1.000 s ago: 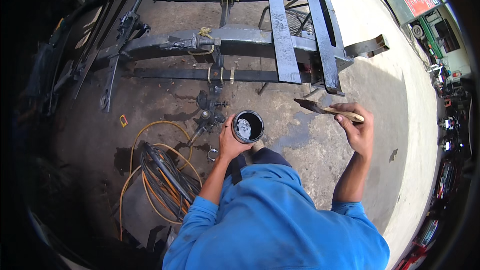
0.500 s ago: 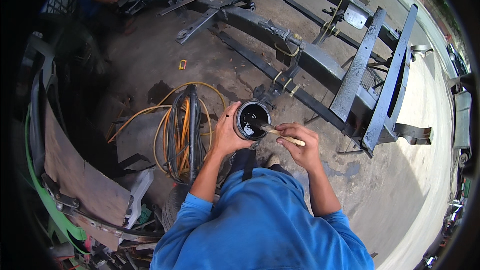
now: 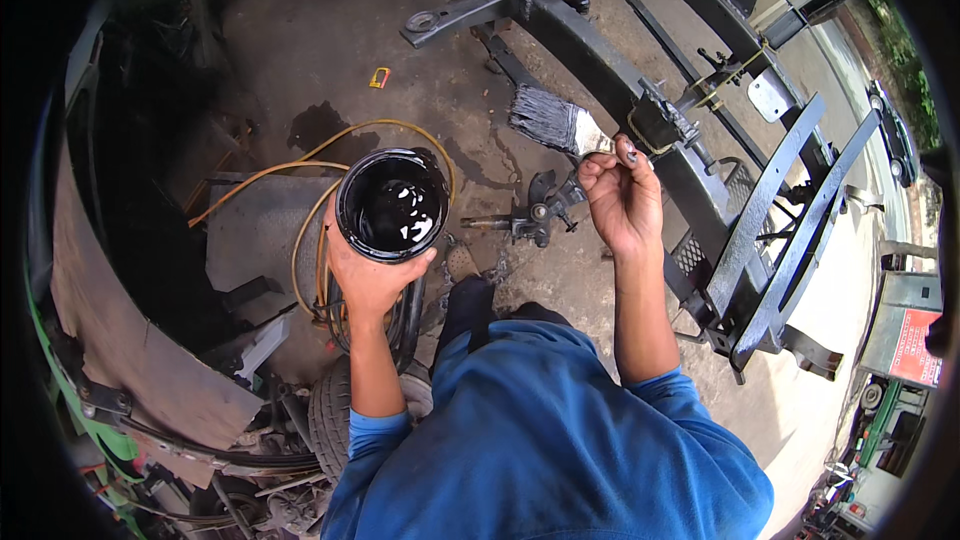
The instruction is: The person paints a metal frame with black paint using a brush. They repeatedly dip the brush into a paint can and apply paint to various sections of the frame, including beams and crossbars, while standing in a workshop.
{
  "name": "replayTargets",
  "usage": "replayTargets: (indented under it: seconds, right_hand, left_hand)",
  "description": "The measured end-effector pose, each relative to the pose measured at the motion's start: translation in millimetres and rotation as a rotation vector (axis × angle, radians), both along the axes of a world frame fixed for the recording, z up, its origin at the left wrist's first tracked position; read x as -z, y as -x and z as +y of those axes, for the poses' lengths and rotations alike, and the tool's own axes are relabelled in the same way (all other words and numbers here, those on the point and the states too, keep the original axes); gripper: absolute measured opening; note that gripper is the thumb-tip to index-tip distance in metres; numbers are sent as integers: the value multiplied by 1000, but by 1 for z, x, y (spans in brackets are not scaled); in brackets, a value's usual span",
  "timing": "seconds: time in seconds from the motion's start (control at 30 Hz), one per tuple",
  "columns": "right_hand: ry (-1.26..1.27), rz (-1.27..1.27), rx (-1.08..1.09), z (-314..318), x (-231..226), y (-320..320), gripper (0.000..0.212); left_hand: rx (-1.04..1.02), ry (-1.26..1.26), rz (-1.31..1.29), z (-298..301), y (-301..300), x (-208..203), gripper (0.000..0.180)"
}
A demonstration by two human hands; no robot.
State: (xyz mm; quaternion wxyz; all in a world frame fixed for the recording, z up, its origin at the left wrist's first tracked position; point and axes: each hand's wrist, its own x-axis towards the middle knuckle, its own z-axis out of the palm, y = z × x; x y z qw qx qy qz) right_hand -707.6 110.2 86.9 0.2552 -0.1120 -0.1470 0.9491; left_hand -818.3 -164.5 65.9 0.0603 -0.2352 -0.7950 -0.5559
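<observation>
My left hand [image 3: 368, 275] is closed around an open can [image 3: 391, 205] partly filled with glossy black paint. My right hand [image 3: 625, 198] grips a paintbrush [image 3: 553, 122] whose wide bristles are coated dark and point to the left, away from the can. The brush's handle is mostly hidden by my fingers. Just beyond the brush runs a black metal vehicle frame [image 3: 585, 55], the big part nearest to my right hand.
Two long dark metal strips [image 3: 765, 205] lie across the frame at right. A yellow hose [image 3: 372, 124] coils behind the can. At left stands a curved brown panel [image 3: 130, 320], with a tyre [image 3: 335, 415] near my left elbow. A small yellow packet [image 3: 379, 78] lies on the floor.
The brush has come out of the can and been raised far to the right, its bristles now turned left. My left hand has moved the can leftward and closer to me.
</observation>
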Motion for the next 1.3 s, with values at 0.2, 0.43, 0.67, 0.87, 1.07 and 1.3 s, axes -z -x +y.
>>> replayTargets:
  seconds: [0.2,0.43,0.67,0.87,1.07,1.3]
  right_hand:
    - [111,-63,-40,4,6,73,8]
    - [209,-40,-104,-9,2,109,5]
    - [158,16,5,3,-26,128,7]
    - [182,-44,-39,20,-24,157,20]
    - [41,-151,-113,58,18,216,29]
    - [-767,-235,-129,166,2,369,17]
  left_hand:
    - [-286,234,151,-57,38,-5,112]
    - [-392,197,10,-87,53,7,109]
    - [-434,120,62,-92,52,17,108]
    - [-464,84,18,-91,46,28,107]
    - [-549,190,25,-82,44,31,112]
    - [-557,-8,-138,-63,42,38,111]
